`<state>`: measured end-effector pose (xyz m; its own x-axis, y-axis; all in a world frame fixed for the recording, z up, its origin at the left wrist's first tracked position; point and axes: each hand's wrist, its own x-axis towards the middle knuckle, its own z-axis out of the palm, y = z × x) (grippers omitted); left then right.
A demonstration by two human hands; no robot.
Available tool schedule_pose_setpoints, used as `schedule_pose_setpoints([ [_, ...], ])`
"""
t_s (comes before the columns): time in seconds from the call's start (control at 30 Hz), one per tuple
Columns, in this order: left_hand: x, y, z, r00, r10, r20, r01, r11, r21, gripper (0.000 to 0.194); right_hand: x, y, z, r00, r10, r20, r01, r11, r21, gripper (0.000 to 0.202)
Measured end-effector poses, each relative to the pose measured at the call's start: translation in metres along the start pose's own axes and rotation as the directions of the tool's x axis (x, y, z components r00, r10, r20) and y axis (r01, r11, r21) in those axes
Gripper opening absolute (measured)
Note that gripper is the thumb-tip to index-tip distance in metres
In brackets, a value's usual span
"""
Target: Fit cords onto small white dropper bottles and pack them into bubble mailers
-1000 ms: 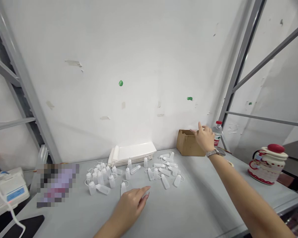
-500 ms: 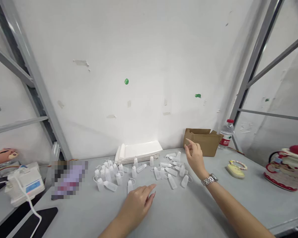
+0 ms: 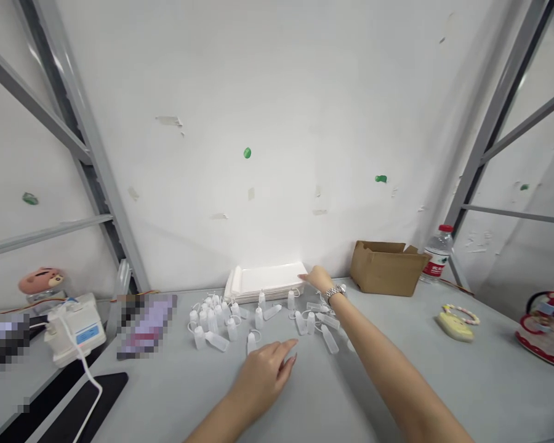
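Right hand at the white tray stack, left hand resting low

With the left hand (image 3: 261, 372) as the hub and 12 o'clock toward the wall, the stack of white trays (image 3: 268, 280) lies at 12, along the back of the bench (image 3: 323, 400). The right hand (image 3: 319, 280), at 1 o'clock, reaches to the stack's right end, its fingertips at the corner; whether they pinch it or merely hover there, I cannot tell. A metal watch (image 3: 333, 293) circles that wrist.

The left hand is free, thumb and forefinger apart, fingers loosely bent. One small translucent bottle (image 3: 251, 343) stands just beyond its knuckles. More upright bottles (image 3: 211, 320) crowd together at 11 o'clock, while several lying bottles (image 3: 330, 339) spread between 1 and 2, some partly hidden by the right forearm.

A cardboard box (image 3: 388, 277) sits between 1 and 2, farther out, and a red-capped water bottle (image 3: 437, 261) stands just beside it at 2. A yellow object (image 3: 455, 327) with a beaded loop lies between 2 and 3.
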<state>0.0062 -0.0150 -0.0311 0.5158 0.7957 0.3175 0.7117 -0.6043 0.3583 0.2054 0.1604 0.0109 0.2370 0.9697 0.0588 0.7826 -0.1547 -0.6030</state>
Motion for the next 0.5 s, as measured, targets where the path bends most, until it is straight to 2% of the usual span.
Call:
schedule_pose_setpoints([
  [0.23, 0.0, 0.004, 0.0, 1.0, -0.01, 0.023, 0.01, 1.0, -0.002, 0.035, 0.006, 0.008, 0.002, 0.99, 0.113, 0.084, -0.128, 0.971, 0.2, 0.025],
  [0.5, 0.0, 0.003, -0.003, 0.999, -0.035, 0.025, 0.035, 0.999, -0.003, 0.035, 0.004, 0.01, -0.003, 0.976, 0.173, 0.13, -0.215, 0.852, 0.477, 0.028],
])
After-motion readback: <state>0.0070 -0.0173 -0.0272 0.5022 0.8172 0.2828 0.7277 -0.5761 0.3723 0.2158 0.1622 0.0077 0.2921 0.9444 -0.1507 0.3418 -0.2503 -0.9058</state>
